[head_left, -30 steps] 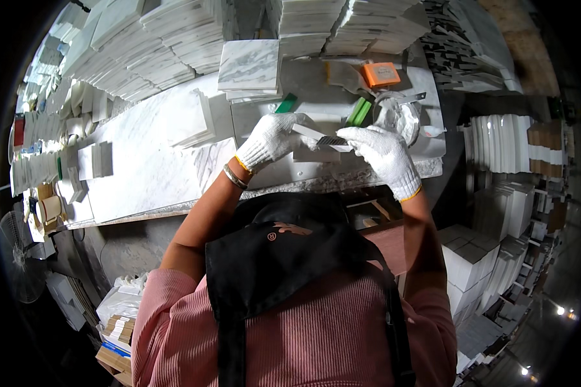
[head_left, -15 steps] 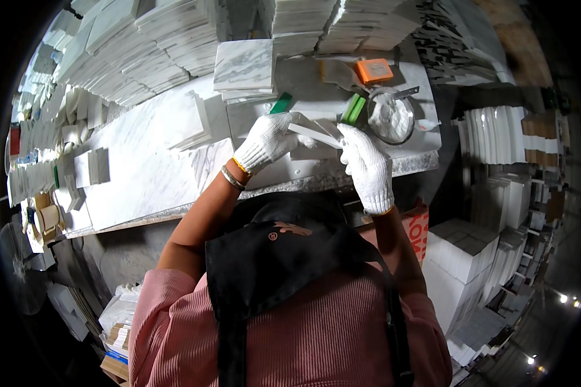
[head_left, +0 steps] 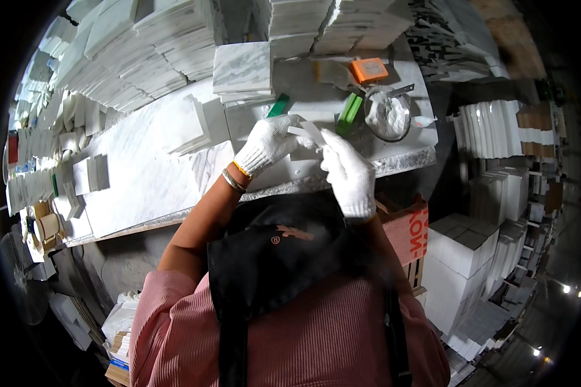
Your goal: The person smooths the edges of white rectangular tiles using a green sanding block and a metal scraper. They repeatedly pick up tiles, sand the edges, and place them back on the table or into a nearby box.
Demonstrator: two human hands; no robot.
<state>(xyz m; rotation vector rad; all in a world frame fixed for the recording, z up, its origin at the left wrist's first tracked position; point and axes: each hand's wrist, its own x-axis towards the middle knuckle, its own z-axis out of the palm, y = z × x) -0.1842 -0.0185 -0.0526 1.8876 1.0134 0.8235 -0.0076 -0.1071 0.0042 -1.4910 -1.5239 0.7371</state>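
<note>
A small pale strip of stone (head_left: 308, 132) sits between the two gloved hands, just above the near edge of the marble worktop (head_left: 142, 187). The left hand (head_left: 268, 143) pinches its left end with fingers closed around it, and the right hand (head_left: 347, 173) grips the other end from below, fingers curled on it; both wear white knitted gloves, and a band circles the left wrist. Just beyond the left hand's fingertips lies a green flat tool (head_left: 278, 105), and beyond the right hand a second green piece (head_left: 349, 113). Further out from the right hand stands a round bowl of white powder (head_left: 387, 116) with a metal blade resting on its rim, and past that an orange block (head_left: 369, 69). Beyond the left hand rests a short stack of marble tiles (head_left: 242, 71), with taller tile stacks (head_left: 148, 45) behind. Below the right hand, off the worktop's edge, is a red cardboard box (head_left: 407, 229).
</note>
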